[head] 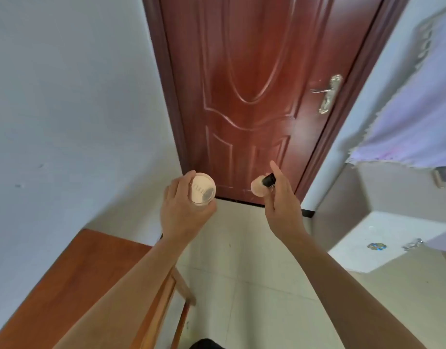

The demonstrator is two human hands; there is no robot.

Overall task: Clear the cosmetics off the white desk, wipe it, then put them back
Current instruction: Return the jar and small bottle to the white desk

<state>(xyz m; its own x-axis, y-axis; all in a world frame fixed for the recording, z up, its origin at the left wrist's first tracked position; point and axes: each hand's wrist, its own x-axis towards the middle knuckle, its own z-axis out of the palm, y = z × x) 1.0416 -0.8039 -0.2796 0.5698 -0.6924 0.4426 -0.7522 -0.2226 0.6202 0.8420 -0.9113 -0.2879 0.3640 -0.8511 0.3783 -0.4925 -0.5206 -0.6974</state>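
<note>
The left hand point(183, 212) grips a round pink jar point(203, 189); the right hand point(279, 197) pinches a black-capped pink bottle point(263, 185) before a red-brown door point(249, 84).

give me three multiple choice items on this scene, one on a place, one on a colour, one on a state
1. The handle sits on the door's:
A right side
B left side
C top

2. The right hand holds a bottle whose cap is:
A white
B black
C green

3. The left hand:
A lies flat on a table
B hangs empty
C grips the jar

Answers: 1 A, the handle is by the door's right edge. 2 B, the cap shows black against the pale bottle. 3 C, its fingers curl round the jar.
</note>
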